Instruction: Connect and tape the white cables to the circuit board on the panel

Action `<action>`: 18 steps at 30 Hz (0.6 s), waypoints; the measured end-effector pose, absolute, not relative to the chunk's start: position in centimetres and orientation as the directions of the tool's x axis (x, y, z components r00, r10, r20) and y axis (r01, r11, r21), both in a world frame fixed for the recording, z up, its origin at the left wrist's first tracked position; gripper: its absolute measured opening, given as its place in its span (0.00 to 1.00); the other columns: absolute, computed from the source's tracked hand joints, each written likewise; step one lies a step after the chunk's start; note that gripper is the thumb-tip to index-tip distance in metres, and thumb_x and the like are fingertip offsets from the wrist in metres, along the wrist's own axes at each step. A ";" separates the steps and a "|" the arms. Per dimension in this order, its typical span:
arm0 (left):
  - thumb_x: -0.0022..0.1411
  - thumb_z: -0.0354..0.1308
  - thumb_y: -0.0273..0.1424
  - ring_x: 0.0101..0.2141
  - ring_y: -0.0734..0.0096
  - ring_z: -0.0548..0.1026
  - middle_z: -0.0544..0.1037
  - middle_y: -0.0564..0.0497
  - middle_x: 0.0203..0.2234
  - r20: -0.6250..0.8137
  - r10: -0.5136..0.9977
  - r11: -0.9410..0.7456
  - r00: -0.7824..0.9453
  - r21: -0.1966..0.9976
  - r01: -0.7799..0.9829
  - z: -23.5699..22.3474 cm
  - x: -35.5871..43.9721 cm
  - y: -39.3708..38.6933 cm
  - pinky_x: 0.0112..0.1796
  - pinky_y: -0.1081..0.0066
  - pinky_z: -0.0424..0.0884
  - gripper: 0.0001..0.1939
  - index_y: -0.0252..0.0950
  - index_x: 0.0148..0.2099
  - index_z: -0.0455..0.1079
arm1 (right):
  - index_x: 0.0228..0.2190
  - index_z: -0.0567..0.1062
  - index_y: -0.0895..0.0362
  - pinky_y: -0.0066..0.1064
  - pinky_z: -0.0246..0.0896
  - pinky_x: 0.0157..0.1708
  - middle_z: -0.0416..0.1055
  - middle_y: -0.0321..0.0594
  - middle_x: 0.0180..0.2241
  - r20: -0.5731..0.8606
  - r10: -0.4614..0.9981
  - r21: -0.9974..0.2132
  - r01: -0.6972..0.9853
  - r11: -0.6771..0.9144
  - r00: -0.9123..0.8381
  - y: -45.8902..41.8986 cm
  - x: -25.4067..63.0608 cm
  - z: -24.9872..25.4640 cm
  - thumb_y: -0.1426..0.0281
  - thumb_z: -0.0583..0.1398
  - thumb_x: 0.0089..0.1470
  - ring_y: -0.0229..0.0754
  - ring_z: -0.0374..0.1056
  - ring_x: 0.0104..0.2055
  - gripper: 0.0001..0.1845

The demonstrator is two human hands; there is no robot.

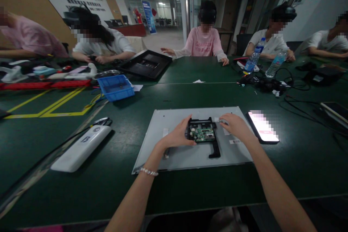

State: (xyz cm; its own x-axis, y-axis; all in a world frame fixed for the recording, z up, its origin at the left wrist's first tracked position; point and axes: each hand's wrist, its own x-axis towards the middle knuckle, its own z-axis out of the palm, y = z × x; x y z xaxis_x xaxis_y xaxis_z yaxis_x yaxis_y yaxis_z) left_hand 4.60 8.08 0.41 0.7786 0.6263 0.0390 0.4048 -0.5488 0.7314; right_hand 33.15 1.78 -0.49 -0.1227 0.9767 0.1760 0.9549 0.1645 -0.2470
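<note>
A green circuit board [202, 134] sits in a black plastic bracket [215, 149], which rests on a grey metal panel [185, 157]. My left hand [178, 134] grips the bracket's left side, thumb along its lower edge and fingers at the upper corner. Just beyond the bracket's upper right corner, my right hand [235, 125] pinches a small white piece [216, 119]; whether it is a connector or tape I cannot tell. Pale labels are stuck on the panel, one of them a barcode label [235, 141] below my right hand.
A lit phone [263, 127] lies right of the panel, a white power bank [81, 148] with cables at left. Farther off are a blue bin [116, 87], a black monitor shell [146, 64], water bottles [254, 56] and tangled cables [265, 82]. Several people sit around the green table [174, 194].
</note>
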 end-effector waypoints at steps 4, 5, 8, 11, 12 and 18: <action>0.44 0.65 0.38 0.62 0.45 0.46 0.43 0.38 0.63 0.033 0.631 -0.548 0.775 0.726 0.416 0.2 4.6 8.3 0.60 0.49 0.43 0.57 0.36 0.67 0.32 | 0.42 0.74 0.56 0.31 0.59 0.42 0.72 0.44 0.43 0.172 0.969 -0.252 0.943 0.218 -0.178 2.2 33.0 -0.8 0.69 0.55 0.56 0.42 0.66 0.45 0.12; 0.44 0.65 0.38 0.62 0.45 0.46 0.43 0.38 0.63 0.030 0.633 -0.547 0.774 0.725 0.419 0.1 4.6 8.4 0.60 0.49 0.43 0.57 0.36 0.67 0.33 | 0.41 0.74 0.56 0.31 0.59 0.42 0.72 0.44 0.42 0.174 0.968 -0.244 0.944 0.221 -0.182 2.4 33.0 -0.9 0.70 0.55 0.56 0.42 0.66 0.45 0.12; 0.44 0.65 0.39 0.61 0.45 0.46 0.44 0.38 0.63 0.027 0.634 -0.546 0.773 0.724 0.422 0.0 4.5 8.4 0.59 0.48 0.44 0.57 0.37 0.67 0.33 | 0.39 0.74 0.56 0.30 0.58 0.42 0.73 0.44 0.39 0.177 0.965 -0.194 0.955 0.225 -0.191 2.6 32.9 -1.0 0.71 0.54 0.57 0.42 0.66 0.44 0.11; 0.44 0.65 0.38 0.61 0.45 0.47 0.44 0.39 0.63 0.022 0.633 -0.545 0.774 0.722 0.425 0.2 4.5 8.4 0.59 0.49 0.44 0.56 0.37 0.67 0.33 | 0.37 0.75 0.57 0.30 0.57 0.42 0.73 0.44 0.37 0.164 0.967 -0.138 0.966 0.219 -0.195 2.8 32.7 -0.8 0.73 0.53 0.58 0.42 0.67 0.43 0.11; 0.44 0.65 0.38 0.61 0.45 0.47 0.44 0.39 0.63 0.020 0.634 -0.544 0.773 0.722 0.427 0.2 4.5 8.3 0.59 0.49 0.44 0.56 0.37 0.67 0.33 | 0.36 0.75 0.57 0.29 0.57 0.41 0.73 0.44 0.37 0.161 0.968 -0.124 0.969 0.212 -0.191 2.9 32.6 -0.8 0.73 0.53 0.58 0.42 0.67 0.42 0.11; 0.44 0.65 0.38 0.61 0.46 0.47 0.45 0.39 0.63 0.024 0.637 -0.545 0.771 0.721 0.428 0.5 4.6 8.2 0.60 0.50 0.44 0.56 0.37 0.66 0.34 | 0.35 0.75 0.58 0.30 0.57 0.40 0.73 0.43 0.37 0.199 0.967 -0.114 0.976 0.185 -0.160 2.7 32.4 -0.5 0.72 0.51 0.59 0.42 0.67 0.41 0.12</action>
